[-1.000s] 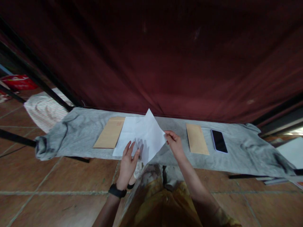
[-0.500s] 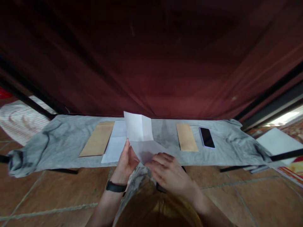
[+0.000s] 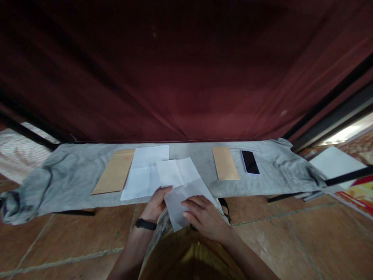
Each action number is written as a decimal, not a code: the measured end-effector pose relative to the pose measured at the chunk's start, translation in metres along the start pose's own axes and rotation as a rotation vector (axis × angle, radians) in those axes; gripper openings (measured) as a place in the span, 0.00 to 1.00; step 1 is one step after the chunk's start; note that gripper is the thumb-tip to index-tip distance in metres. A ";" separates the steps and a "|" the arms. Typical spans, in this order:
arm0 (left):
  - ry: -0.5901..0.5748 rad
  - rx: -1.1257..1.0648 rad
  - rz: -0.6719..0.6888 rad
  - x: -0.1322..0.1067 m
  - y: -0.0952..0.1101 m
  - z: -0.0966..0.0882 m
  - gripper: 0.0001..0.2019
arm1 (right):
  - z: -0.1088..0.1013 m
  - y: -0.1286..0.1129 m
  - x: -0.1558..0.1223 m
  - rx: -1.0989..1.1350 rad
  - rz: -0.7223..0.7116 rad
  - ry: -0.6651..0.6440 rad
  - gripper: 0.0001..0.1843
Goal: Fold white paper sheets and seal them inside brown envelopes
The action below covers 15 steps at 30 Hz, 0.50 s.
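A creased white sheet of paper [image 3: 186, 190] is in front of me, its far part over the cloth and its near part hanging past the edge toward my lap. My left hand [image 3: 155, 202] pinches the sheet's left edge between thumb and fingers. On the near right part, my right hand [image 3: 205, 216] has its fingers curled over the paper; its underside grip is partly hidden. Another white sheet [image 3: 144, 173], also with fold lines, lies flat to the left, partly under the held one. Left of that lies a large brown envelope [image 3: 115, 171].
The narrow bench is covered by a grey cloth [image 3: 78, 167]. A smaller brown envelope [image 3: 225, 163] and a phone [image 3: 250, 162] lie on its right side. Behind hangs a dark red fabric [image 3: 186, 97], with black metal bars [image 3: 332, 93] at the sides.
The held sheet has come down from a raised, half-upright position to lie flatter and nearer to me. Both hands stay on it, and the right hand has shifted slightly lower.
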<state>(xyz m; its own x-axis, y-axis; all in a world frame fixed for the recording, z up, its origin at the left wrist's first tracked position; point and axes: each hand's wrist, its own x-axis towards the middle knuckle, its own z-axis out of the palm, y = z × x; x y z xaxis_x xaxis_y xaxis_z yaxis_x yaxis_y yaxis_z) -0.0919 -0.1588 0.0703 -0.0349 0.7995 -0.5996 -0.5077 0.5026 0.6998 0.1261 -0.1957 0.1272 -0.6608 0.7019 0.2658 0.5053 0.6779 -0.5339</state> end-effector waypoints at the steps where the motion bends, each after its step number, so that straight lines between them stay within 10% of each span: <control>1: 0.019 -0.003 -0.001 0.001 0.003 0.000 0.13 | -0.003 0.009 -0.005 0.049 0.056 0.069 0.15; 8: -0.045 0.040 0.012 0.013 0.026 0.008 0.14 | 0.000 0.095 -0.035 0.288 0.471 0.501 0.19; 15: -0.138 0.114 -0.094 0.038 0.021 0.018 0.10 | 0.019 0.138 -0.043 0.666 0.562 0.487 0.25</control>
<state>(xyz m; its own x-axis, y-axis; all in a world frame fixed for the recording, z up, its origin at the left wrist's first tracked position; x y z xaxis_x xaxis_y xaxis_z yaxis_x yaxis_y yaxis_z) -0.0885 -0.1115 0.0695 0.1304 0.7807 -0.6111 -0.4022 0.6050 0.6871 0.2133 -0.1362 0.0272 -0.0464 0.9973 0.0573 0.1622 0.0641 -0.9847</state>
